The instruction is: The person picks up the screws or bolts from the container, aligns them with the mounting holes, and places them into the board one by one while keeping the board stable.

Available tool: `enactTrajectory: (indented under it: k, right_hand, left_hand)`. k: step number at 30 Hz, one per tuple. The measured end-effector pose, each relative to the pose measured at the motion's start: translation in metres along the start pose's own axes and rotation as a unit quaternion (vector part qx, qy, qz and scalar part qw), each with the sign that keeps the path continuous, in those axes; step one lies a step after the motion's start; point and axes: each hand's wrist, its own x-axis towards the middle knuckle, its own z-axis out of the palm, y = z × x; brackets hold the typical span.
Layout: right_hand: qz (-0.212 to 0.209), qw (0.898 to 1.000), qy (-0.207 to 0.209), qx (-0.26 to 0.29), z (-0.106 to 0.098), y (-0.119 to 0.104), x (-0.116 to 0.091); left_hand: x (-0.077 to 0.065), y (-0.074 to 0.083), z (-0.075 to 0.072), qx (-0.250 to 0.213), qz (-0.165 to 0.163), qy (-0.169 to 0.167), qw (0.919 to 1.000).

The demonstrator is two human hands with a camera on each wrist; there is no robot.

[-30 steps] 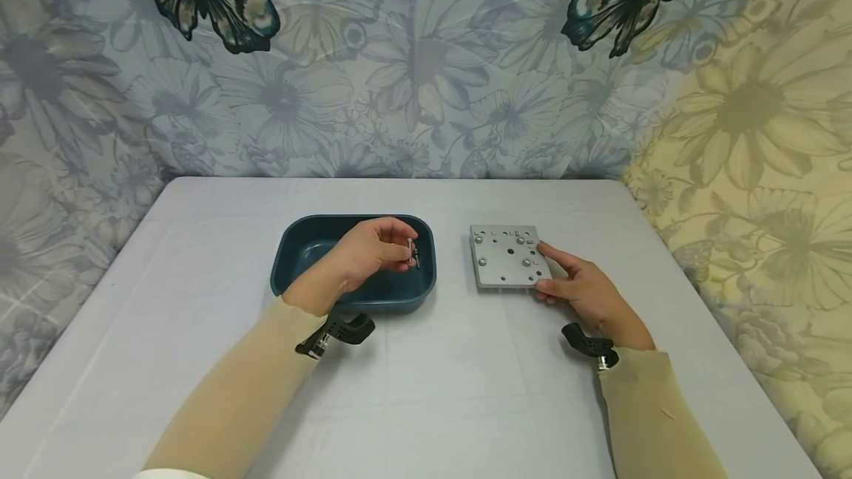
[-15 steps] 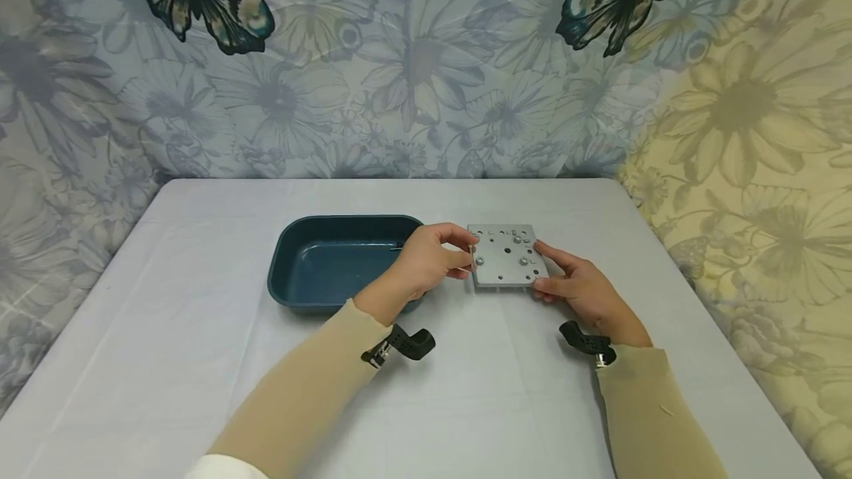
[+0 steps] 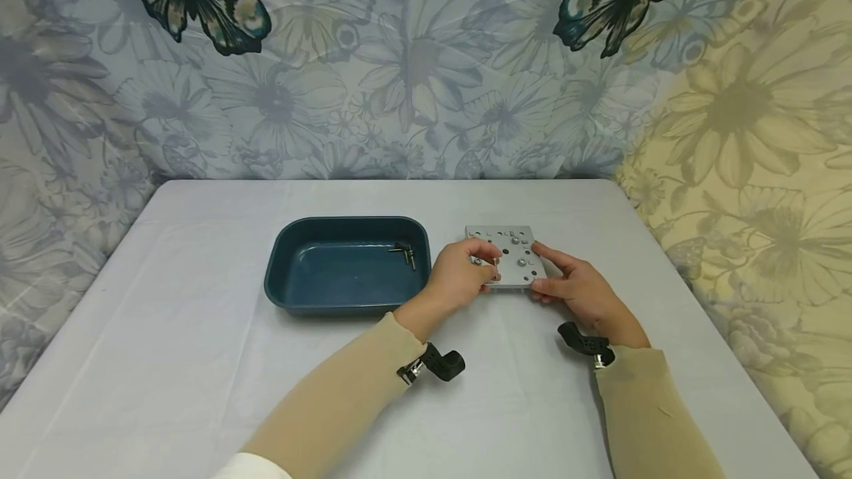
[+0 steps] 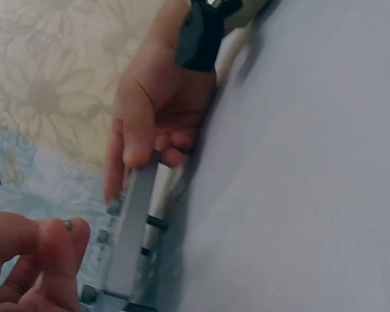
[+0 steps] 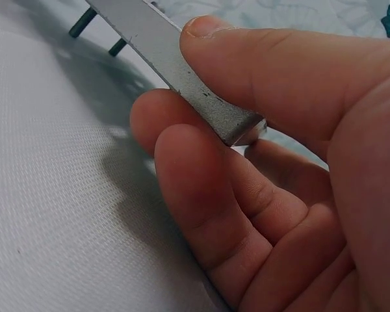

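A silver metal plate (image 3: 513, 270) with rows of holes is tilted up a little off the table, several bolts seated in it. Their shanks stick out underneath, plain in the left wrist view beside the plate's edge (image 4: 133, 227). My right hand (image 3: 591, 293) grips the plate by its right side, thumb along the near edge (image 5: 175, 62) and fingers below. My left hand (image 3: 458, 272) is over the plate's left part, pinching a small bolt (image 3: 495, 262) between thumb and fingertips. Only a bit of that bolt (image 4: 68, 225) shows in the left wrist view.
A dark teal tray (image 3: 274, 279) sits left of the plate, with a few loose bolts (image 3: 404, 251) at its right end. The white-covered table (image 3: 200, 361) runs back to a flowered cloth backdrop (image 3: 399, 94).
My left hand has moved right from above the tray to over the plate, carrying the bolt. My right hand keeps its hold on the plate, nearly still.
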Motion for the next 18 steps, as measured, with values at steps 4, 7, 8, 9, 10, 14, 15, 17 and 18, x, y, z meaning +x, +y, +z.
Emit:
enactTrajectory:
  k: [4, 7, 8, 9, 10, 14, 15, 17, 18]
  right_hand:
    - [0.002, 1.000, 0.000, 0.004, 0.000, -0.002, 0.000]
    - [0.004, 1.000, 0.001, -0.001, 0.000, -0.002, -0.001]
    - [0.004, 1.000, 0.002, -0.002, 0.000, -0.002, -0.001]
    - [0.004, 1.000, 0.002, -0.002, 0.000, -0.002, -0.001]
    - [0.004, 1.000, 0.001, -0.004, 0.000, -0.002, -0.001]
    - [0.005, 1.000, 0.001, -0.005, 0.000, -0.002, -0.001]
    - [0.006, 1.000, 0.001, -0.003, 0.000, -0.002, -0.001]
    - [0.008, 1.000, 0.000, -0.002, 0.000, -0.003, -0.002]
    - [0.009, 1.000, 0.000, 0.000, 0.000, -0.002, -0.002]
  left_hand:
    - [0.004, -0.007, 0.000, 0.049, 0.025, 0.006, 0.9985]
    - [0.006, -0.009, 0.000, 0.063, 0.041, -0.001, 0.9972]
    - [0.006, -0.010, 0.000, 0.065, 0.046, -0.002, 0.9968]
    - [0.007, -0.011, 0.000, 0.067, 0.050, -0.003, 0.9965]
    - [0.007, -0.011, 0.001, 0.068, 0.053, -0.005, 0.9963]
    - [0.010, -0.014, 0.002, 0.082, 0.058, -0.002, 0.9949]
    - [0.011, -0.014, 0.003, 0.087, 0.058, 0.001, 0.9945]
    - [0.012, -0.015, 0.004, 0.098, 0.058, 0.005, 0.9934]
    - [0.013, -0.015, 0.004, 0.103, 0.059, 0.007, 0.9929]
